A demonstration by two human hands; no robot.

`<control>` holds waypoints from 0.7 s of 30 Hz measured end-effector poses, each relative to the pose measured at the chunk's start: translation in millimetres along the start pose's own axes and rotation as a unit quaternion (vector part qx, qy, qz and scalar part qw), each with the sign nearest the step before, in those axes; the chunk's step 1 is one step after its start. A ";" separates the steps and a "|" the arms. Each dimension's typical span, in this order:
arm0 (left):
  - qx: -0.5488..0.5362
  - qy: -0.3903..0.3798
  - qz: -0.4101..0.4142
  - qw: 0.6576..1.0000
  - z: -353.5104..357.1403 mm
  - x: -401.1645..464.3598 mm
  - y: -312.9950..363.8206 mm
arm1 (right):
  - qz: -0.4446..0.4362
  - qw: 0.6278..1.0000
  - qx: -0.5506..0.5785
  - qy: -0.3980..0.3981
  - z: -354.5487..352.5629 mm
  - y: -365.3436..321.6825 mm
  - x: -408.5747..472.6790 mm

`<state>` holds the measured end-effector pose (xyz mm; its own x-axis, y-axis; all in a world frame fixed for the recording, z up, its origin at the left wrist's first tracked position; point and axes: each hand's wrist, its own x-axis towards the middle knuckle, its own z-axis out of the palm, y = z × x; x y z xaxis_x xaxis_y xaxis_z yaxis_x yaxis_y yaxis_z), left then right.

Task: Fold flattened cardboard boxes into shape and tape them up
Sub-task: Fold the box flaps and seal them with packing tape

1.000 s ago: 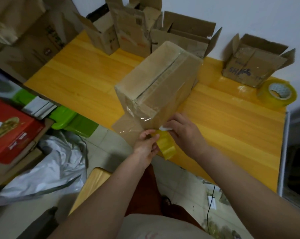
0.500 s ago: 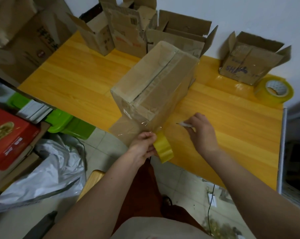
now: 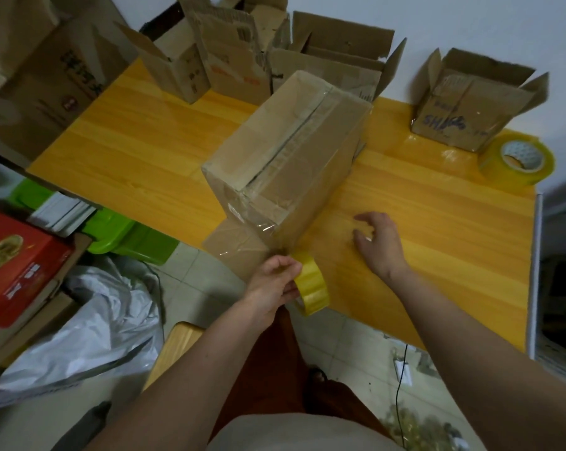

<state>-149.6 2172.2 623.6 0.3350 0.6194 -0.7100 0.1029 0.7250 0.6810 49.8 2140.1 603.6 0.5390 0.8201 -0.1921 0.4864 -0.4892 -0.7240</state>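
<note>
My left hand (image 3: 276, 281) is closed around the tape roll (image 3: 311, 283) at lower centre, just off the table (image 3: 138, 151) edge, with clear film running up to the near corner of the box (image 3: 288, 157) in mid-frame. My right hand (image 3: 377, 242) hovers loosely open over the table and seems to grip nothing. I would keep the film taut, press it flat over the seam, then cut it close. Along the top, the open boxes (image 3: 470, 102) show flaps up; their insides are hidden. A spare roll (image 3: 519, 161) sits at right.
</note>
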 end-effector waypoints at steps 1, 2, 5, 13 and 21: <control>-0.001 -0.006 0.000 1.000 3.0 -1.9 -0.9 | 0.008 0.996 0.080 -0.025 -3.5 -12.0 -8.9; -0.003 -0.013 0.001 1.000 6.6 -3.5 -1.6 | 0.024 0.986 0.152 -0.068 -6.3 -21.4 -19.4; -0.001 -0.051 0.008 0.999 20.9 -9.1 -1.9 | 0.067 0.952 0.236 -0.182 -8.6 -33.3 -52.0; 0.126 -0.094 0.091 0.983 60.3 -21.5 3.7 | 0.180 0.884 0.430 -0.027 -27.3 -33.3 -75.1; 0.311 -0.056 0.317 0.894 87.0 -25.2 10.6 | 0.193 0.889 0.413 0.055 -53.1 -25.7 -87.8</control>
<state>-75.5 2138.0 664.3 0.5998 0.7866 -0.1467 0.3481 -0.0915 0.9330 26.5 2064.9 674.2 0.6423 0.5825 -0.4982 -0.3944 -0.3061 -0.8664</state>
